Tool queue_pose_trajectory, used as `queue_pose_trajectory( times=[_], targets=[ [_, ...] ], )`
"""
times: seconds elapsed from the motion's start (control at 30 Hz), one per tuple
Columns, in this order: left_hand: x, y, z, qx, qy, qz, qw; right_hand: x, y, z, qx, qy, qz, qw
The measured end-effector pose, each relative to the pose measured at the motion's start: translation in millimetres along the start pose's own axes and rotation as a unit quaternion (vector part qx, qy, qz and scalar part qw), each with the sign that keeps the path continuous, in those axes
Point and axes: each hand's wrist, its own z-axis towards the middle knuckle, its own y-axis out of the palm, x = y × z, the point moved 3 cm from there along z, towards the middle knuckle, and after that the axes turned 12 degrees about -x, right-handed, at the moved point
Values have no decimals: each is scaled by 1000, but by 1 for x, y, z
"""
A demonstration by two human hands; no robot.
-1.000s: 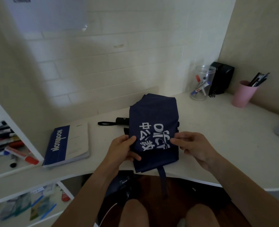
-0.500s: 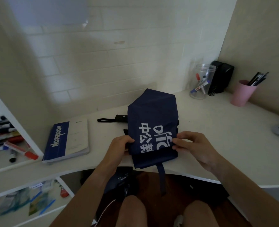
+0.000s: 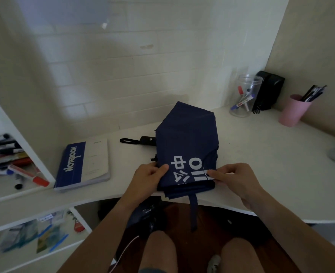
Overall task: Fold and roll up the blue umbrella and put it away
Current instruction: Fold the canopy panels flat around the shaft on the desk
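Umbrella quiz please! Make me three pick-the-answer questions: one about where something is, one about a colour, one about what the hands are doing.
1. Where is the notebook?
A) left of the umbrella
B) on top of it
C) inside the cup

2. What colour is the cup holding pens?
A) green
B) pink
C) black

3. What are both hands doing?
A) resting flat on the desk
B) holding pens
C) pinching the umbrella's cloth

Answers: 1 A, it lies on the desk to the left. 2 B, it is pink. 3 C, left hand and right hand pinch the near edges.
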Motion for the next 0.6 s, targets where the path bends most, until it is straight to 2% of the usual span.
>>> queue_pose_trajectory(
  times=[0.13, 0.23, 0.3, 0.37, 0.43, 0.5, 0.6],
  targets=[
    [-6, 1, 1, 7, 31, 161, 986, 4, 1, -8, -1, 28, -48, 998],
    [-14, 0, 3, 14, 72, 247, 966, 4, 6, -12, -3, 38, -163, 986],
    [-18, -2, 3, 16, 88, 283, 955, 1, 12, -14, -4, 12, -272, 962],
    [-20, -3, 4, 19, 101, 300, 948, -9, 17, -18, 58, -70, -359, 929],
    [-21, -2, 4, 22, 111, 309, 944, -25, 24, -25, 102, -230, -367, 895],
    [-24, -2, 7, 24, 115, 300, 947, -32, 34, -22, 71, -332, -389, 857],
    [-29, -1, 8, 20, 112, 292, 950, -12, 38, -5, 1, -337, -466, 818]
  ],
)
